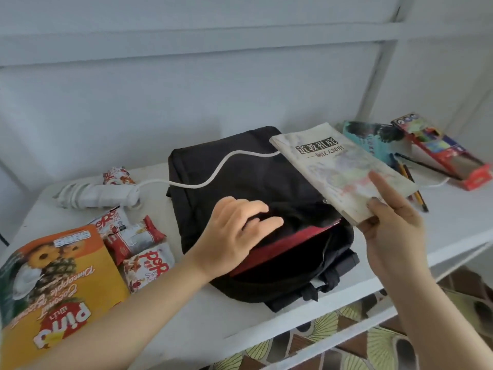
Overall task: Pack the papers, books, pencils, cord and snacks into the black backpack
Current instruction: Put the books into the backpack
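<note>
The black backpack (229, 169) lies flat on the white table, its mouth facing me, with a red book or folder (282, 243) poking out. My left hand (234, 233) grips the upper lip of the opening and holds it up. My right hand (394, 225) holds a pale book (341, 166) with black Chinese title just above the right side of the bag. A white cord (213, 180) runs over the bag from a power strip (98, 196). Snack packets (138, 241) and a big orange biscuit box (61, 287) lie left. A teal book (373, 140), loose pencils (412, 180) and a red pencil box (442, 153) lie right.
The white table (453, 217) stands against a pale wall with a white frame. Its front edge runs diagonally below the bag. A patterned floor or fabric (346, 340) shows beneath the table. Another small snack packet (118, 176) sits behind the power strip.
</note>
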A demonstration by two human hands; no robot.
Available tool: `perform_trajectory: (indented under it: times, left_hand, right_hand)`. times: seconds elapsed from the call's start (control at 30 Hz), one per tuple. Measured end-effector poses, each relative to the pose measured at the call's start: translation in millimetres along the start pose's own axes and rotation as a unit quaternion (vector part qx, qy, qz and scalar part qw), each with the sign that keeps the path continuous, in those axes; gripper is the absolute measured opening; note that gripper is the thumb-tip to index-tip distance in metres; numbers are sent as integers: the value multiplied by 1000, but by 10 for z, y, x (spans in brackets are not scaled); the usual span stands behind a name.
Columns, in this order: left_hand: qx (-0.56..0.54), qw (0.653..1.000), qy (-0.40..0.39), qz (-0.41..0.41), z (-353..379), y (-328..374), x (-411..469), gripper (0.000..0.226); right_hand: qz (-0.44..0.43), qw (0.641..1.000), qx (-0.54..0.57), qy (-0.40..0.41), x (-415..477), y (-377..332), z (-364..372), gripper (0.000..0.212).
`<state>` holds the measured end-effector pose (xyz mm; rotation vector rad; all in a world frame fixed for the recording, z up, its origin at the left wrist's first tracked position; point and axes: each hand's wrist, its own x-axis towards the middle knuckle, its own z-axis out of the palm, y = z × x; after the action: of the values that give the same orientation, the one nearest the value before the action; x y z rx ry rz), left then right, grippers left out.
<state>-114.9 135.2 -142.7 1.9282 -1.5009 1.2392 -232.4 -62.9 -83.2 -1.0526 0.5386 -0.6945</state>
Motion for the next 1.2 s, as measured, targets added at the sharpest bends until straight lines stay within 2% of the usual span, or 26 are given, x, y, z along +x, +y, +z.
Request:
perform_trajectory:
  times: [0.03,0.1,0.2,0.3,0.37,0.43,0.53,0.63,0.7,0.73,0.8,0.87,0.93,1.03,1.13,1.2]
  left_hand:
    - [29,999,-2,24,21,-83,40,36]
    - [39,994,-67,73,62,-229,115,30]
    - [-8,978,-206,32,82,-300,197,29]
    - [19,945,-325,-18,96,-250,272,70]
    - [43,927,-373,-24,93,-152,379,78]
    - [-10,922,-378,-84,89,-151,503,62]
    - [-144,888,-358,-249,88,-471,667,40]
    - [-152,869,-323,-344,134,-864,673,31]
    - [-106,883,-320,-326,192,-912,615,35]
    - [-85,902,-307,-290,224,-893,575,37]
    - [-44,946,-275,-166,265,-823,478,46]
    - [-38,962,-264,-59,260,-763,394,57]
    - [-25,961,-275,8,265,-743,300,58]
    - [24,934,-351,58,266,-687,215,44]
    - [49,902,-425,50,278,-670,215,63]
    - [50,902,-428,34,300,-672,263,74]
  right_hand:
    - [-4,1000,4,2,-1,-24,-32,41]
    - [-9,1000,11,11,1,-49,-93,42]
    - [-8,999,20,29,-11,-56,-168,43]
    - [-1,999,19,42,-35,-38,-223,42]
    - [2,999,15,52,-57,-22,-247,43]
    - [2,998,11,60,-87,-11,-267,44]
    - [-3,998,0,66,-131,9,-311,45]
    - [-8,998,-6,63,-171,52,-340,46]
    - [-8,998,-5,61,-194,100,-360,47]
    - [-7,998,-5,59,-201,127,-370,47]
    - [-3,999,-9,53,-216,179,-393,47]
    - [0,999,-15,51,-231,221,-418,48]
    - [5,998,-16,62,-249,249,-453,47]
    - [11,997,-9,77,-272,261,-504,46]
    - [17,996,-3,86,-280,264,-552,45]
    - [21,996,-3,86,-282,265,-579,45]
